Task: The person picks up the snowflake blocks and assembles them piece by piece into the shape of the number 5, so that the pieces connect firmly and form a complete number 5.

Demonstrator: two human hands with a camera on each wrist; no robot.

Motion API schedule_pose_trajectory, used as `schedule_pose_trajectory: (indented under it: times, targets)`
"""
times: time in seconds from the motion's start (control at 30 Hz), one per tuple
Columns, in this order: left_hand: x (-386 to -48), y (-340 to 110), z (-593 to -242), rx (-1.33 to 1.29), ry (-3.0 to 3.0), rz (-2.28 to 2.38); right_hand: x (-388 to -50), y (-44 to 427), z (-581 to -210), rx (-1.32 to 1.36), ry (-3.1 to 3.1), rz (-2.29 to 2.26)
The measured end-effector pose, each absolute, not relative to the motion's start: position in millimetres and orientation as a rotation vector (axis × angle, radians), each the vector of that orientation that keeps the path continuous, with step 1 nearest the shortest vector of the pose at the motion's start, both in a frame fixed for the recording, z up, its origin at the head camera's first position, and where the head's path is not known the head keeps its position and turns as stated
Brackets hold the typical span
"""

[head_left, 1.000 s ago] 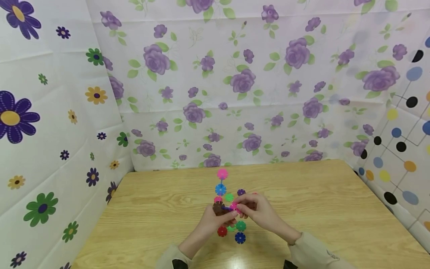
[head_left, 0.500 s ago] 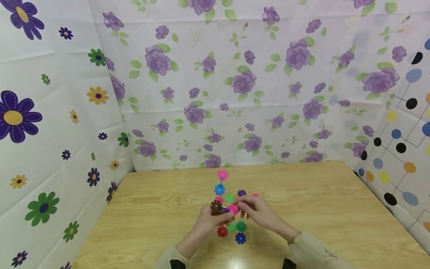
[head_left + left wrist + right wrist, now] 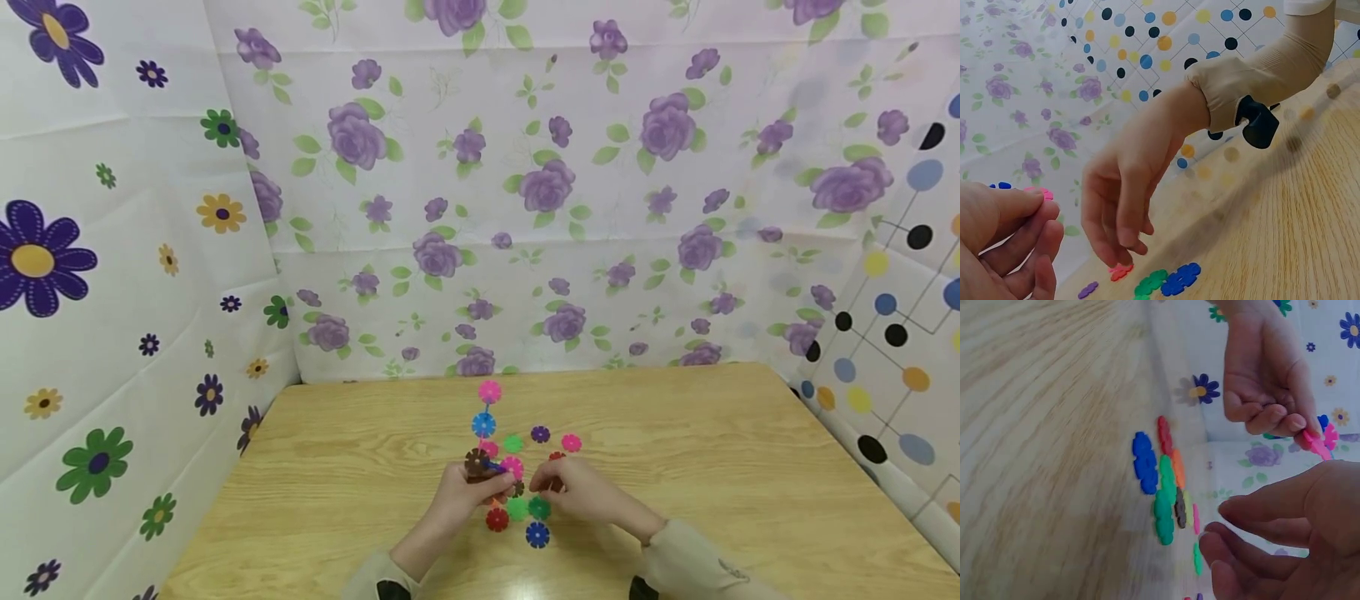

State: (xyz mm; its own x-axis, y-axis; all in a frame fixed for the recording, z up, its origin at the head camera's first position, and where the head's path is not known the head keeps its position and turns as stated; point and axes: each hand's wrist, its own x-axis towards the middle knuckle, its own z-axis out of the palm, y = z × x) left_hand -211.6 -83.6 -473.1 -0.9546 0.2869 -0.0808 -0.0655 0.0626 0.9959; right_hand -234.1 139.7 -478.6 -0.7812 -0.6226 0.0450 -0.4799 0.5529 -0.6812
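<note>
Pinching an already linked disc chain [image 3: 483,425], the left hand [image 3: 469,487] hung at lower center; the right hand [image 3: 576,487], fingers apart, empty, hovered by apparently unjoined discs [image 3: 537,535].

loose discs [image 3: 537,534] lie on the counter [image 3: 360,433] before, between and behind the left hand [image 3: 467,492] and right hand [image 3: 581,493]; joined discs [image 3: 483,425] are in the left hand; cloth [image 3: 480,175] is behind the counter

The left grip [image 3: 1266,384] pinches a pink disc [image 3: 1317,445]; the right grip [image 3: 1329,537] hangs nearer, fingers loosely bent. Blue [image 3: 1145,464], red [image 3: 1165,435], orange [image 3: 1178,467], green [image 3: 1163,517] and brown [image 3: 1180,507] discs cluster on the tabletop [image 3: 1054,437].
</note>
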Motion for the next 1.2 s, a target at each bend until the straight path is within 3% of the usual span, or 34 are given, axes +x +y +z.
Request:
schedule_pose_trajectory:
  times: [0.67,1.2]
  targets:
    - [-214.2,-81.7,-474.4,0.207,2.099,1.967,-237.3,128.8,-497.2,-0.795,2.663,-0.901]
    - [-217.2,-81.9,-481.3,0.171,2.058,1.971,-235.7,137.8,-482.0,-0.893,2.741,-1.245]
